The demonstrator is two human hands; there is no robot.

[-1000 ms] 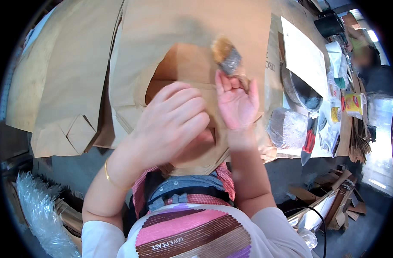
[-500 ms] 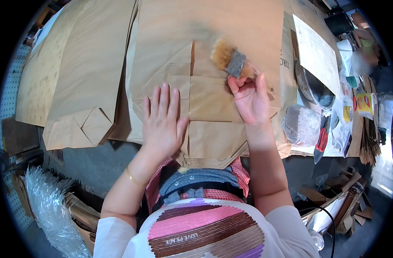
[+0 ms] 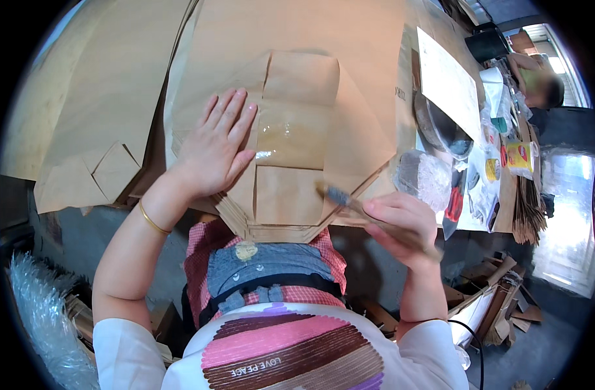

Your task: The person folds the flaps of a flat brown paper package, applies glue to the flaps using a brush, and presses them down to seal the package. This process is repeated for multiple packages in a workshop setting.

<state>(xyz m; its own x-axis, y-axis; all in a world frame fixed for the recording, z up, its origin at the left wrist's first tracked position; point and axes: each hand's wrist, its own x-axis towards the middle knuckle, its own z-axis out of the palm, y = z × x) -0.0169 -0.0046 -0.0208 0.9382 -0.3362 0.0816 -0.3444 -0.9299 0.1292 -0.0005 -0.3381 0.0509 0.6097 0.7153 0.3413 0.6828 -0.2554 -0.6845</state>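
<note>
A stack of brown paper bags (image 3: 362,97) lies on the table before me, its folded bottom end toward my body. My left hand (image 3: 213,146) rests flat on the left side of the top bag, fingers spread. Closed around the wooden handle of a brush (image 3: 375,214), my right hand (image 3: 405,224) is at the near right corner of the bag. The bristles point left, over the near flap (image 3: 288,194); whether they touch it I cannot tell. A shiny wet patch (image 3: 281,136) covers the middle of the fold, between the near and far flaps.
Another pile of paper bags (image 3: 109,97) lies to the left. On the right are a white board (image 3: 448,81) over a dark bowl (image 3: 434,123), a plastic-wrapped block (image 3: 420,179) and a red-handled knife (image 3: 453,205). Another person (image 3: 535,71) is at the far right.
My right hand has brought the brush from beyond the bag's fold down to its near right corner, turning the bristles leftward. A wet shine now shows on the middle. My left hand stays flat.
</note>
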